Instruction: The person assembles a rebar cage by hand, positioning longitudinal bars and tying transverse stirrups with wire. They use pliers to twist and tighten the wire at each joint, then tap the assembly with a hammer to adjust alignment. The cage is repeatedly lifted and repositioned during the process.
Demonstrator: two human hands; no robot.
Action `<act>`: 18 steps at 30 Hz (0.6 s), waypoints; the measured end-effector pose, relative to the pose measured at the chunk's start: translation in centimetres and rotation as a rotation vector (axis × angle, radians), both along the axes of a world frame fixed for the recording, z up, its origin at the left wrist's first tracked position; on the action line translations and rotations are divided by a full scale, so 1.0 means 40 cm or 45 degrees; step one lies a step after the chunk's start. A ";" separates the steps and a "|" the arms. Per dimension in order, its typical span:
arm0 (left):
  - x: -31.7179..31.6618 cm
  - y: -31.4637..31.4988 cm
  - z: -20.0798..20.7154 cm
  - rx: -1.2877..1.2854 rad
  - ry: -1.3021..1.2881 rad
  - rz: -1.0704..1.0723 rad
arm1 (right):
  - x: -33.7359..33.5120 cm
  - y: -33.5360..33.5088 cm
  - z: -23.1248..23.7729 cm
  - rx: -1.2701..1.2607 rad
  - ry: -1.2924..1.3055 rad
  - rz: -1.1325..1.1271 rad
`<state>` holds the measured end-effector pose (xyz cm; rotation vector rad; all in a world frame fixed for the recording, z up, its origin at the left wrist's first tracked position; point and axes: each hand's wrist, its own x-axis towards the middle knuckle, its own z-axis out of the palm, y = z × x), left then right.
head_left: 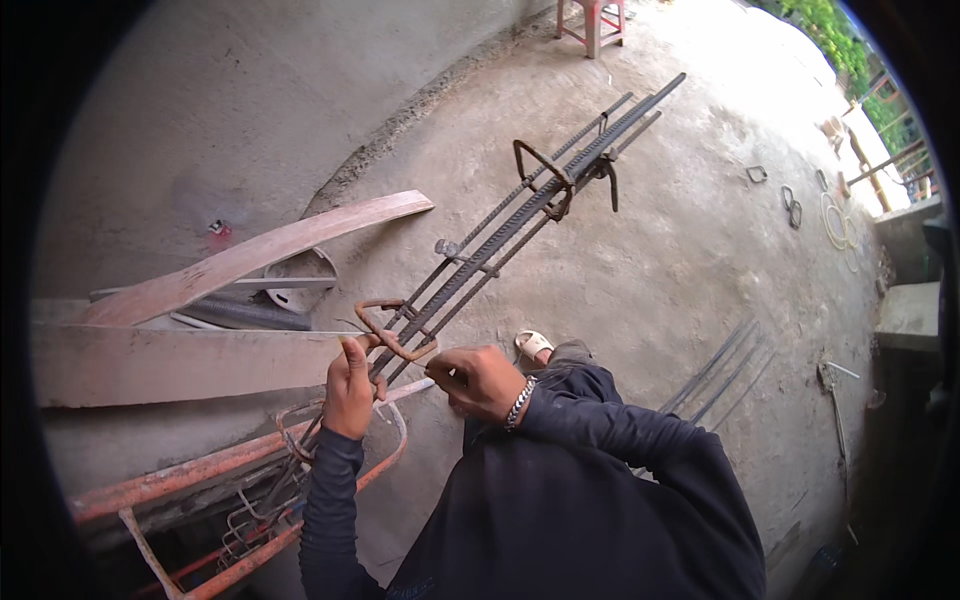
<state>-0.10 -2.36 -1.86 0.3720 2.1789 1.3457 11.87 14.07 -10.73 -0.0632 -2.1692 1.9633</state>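
A long bundle of ribbed steel rebar (520,218) slants from far right down to near left. Near its lower end, a rusty bent stirrup (372,318) loops around the bars. My left hand (350,392) closes around the bars just below this stirrup, thumb raised. Right beside it, my right hand (482,382) is curled in a pinch. What looks like a thin wire (421,364) runs from its fingertips toward the stirrup. Farther up, another rusty stirrup (543,168) hangs around the bundle. The left fingers are partly hidden behind the bars.
An orange metal frame (180,482) supports the near end at lower left. Wooden planks (200,365) lie on the left. A red stool (592,22) stands at the far wall. Loose bars (715,370), small stirrups (792,207) and a pale hose (832,220) lie on the concrete at right.
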 end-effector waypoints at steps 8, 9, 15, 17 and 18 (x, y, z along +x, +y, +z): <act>0.016 0.006 0.012 -0.335 0.549 -0.229 | -0.022 -0.016 0.012 0.029 -0.010 -0.042; 0.019 0.009 0.011 -0.334 0.588 -0.200 | -0.026 -0.019 0.011 -0.030 -0.076 -0.034; 0.031 0.015 -0.009 -0.359 0.693 -0.081 | -0.039 -0.019 -0.003 -0.095 -0.257 0.019; 0.039 0.013 -0.016 -0.341 0.747 -0.040 | -0.046 -0.013 -0.006 0.007 -0.320 0.020; 0.042 0.013 -0.020 -0.349 0.770 -0.021 | -0.048 -0.011 -0.006 -0.022 -0.242 0.030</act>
